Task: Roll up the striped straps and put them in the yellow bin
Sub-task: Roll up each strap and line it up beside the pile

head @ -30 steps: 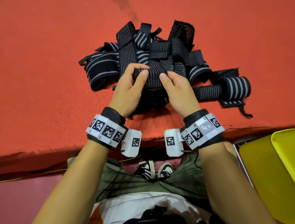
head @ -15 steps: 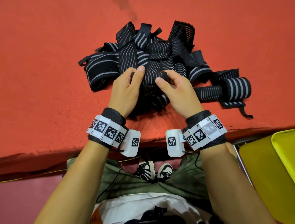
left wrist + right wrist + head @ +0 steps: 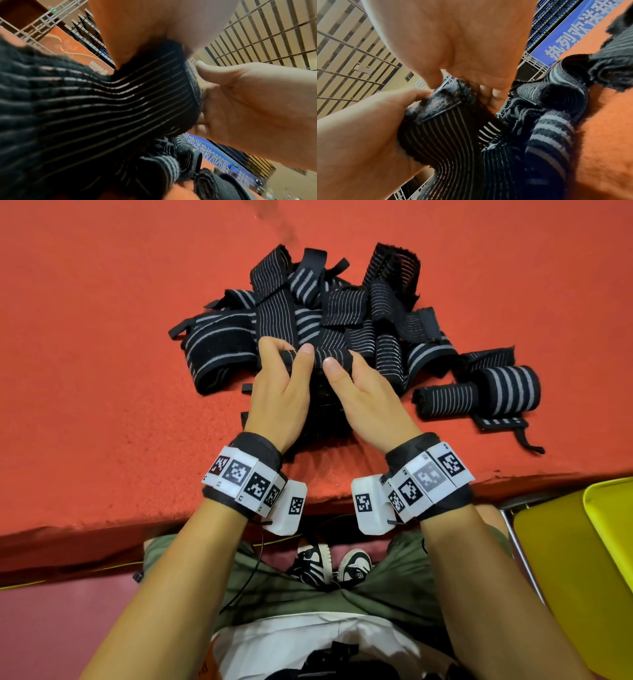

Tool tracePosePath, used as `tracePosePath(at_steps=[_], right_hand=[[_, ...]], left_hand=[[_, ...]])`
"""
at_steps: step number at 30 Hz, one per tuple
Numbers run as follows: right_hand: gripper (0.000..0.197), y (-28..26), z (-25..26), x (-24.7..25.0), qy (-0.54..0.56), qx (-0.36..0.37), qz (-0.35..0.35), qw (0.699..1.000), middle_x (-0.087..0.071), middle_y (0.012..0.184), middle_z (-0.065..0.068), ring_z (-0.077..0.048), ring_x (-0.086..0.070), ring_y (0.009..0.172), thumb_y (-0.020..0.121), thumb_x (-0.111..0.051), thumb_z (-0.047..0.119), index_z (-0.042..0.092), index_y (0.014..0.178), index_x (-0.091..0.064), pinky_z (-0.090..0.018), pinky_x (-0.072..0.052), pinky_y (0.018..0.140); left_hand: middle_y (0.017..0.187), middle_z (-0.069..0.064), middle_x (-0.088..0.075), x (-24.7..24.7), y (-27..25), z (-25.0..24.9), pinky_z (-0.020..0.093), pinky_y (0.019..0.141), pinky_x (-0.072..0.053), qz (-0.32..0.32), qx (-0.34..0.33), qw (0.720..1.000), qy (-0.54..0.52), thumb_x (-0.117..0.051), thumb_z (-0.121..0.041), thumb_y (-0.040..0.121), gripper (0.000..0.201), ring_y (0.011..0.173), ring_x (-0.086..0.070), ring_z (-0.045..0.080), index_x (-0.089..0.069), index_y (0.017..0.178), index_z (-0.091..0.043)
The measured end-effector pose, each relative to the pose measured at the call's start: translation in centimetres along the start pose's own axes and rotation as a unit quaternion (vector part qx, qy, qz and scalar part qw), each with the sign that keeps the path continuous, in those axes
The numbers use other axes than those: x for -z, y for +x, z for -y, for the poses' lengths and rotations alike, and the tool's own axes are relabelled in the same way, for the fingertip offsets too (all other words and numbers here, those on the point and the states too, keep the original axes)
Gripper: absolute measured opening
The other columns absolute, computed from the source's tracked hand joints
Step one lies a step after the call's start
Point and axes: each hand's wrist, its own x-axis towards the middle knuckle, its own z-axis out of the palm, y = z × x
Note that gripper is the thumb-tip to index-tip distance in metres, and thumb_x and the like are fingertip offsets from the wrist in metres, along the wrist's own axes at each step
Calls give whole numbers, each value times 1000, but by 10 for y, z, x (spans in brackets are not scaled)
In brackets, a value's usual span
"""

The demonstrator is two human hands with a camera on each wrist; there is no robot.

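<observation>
Right now my left hand [image 3: 277, 392] and right hand [image 3: 363, 402] pinch the black white-striped elastic strap [image 3: 329, 358], its roll axis running nine to three; yellow plastic bin [image 3: 568, 577] waits at four o'clock, nearer my right.

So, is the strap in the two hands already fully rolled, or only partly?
Only partly. The strap has a short roll between the left hand and right hand; its remaining length hangs unrolled below them.

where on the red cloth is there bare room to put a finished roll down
Bare red cloth lies left of the strap pile, and beyond it along the far edge. A narrow strip sits between the rolled straps and the yellow bin. The middle is crowded.
</observation>
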Motion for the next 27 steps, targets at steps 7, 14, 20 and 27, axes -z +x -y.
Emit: tracePosePath(at_steps=[7, 14, 20, 27], right_hand=[[40, -4, -3, -2, 19, -9, 11, 1000, -65, 130, 7, -7, -58, 121, 108, -43, 43, 17, 136, -55, -25, -41, 103], [17, -6, -1, 5, 49, 10, -27, 998, -64, 90, 16, 6, -58, 85, 106, -53, 33, 21, 109, -64, -17, -43, 83], [29, 0, 3, 13, 68, -40, -61, 995, -63, 87, 11, -5, -57, 86, 107, -48, 39, 18, 93, -63, -26, -43, 84], [25, -4, 7, 14, 90, -22, -24, 995, -68, 110, 10, 2, -63, 103, 107, -49, 39, 19, 119, -60, -17, -46, 96]], left_hand=[[63, -9, -40, 5, 4, 7, 18, 60, -35, -9, -15, 998, 54, -49, -35, 106, 35, 57, -38, 5, -38, 78, -16], [69, -13, -45, 6, 2, 2, 23, 68, -35, 33, 13, 999, -10, -48, -35, 104, 32, 64, -43, -2, -44, 74, -23], [96, -7, -56, 10, -6, 0, 16, 81, -43, 119, -89, 988, -52, -62, -11, 95, 19, 84, -52, -3, -54, 112, -9], [82, -13, -54, 7, 0, -1, 13, 70, -41, 64, -4, 997, -40, -52, -30, 105, 19, 70, -50, -8, -50, 97, -14]])
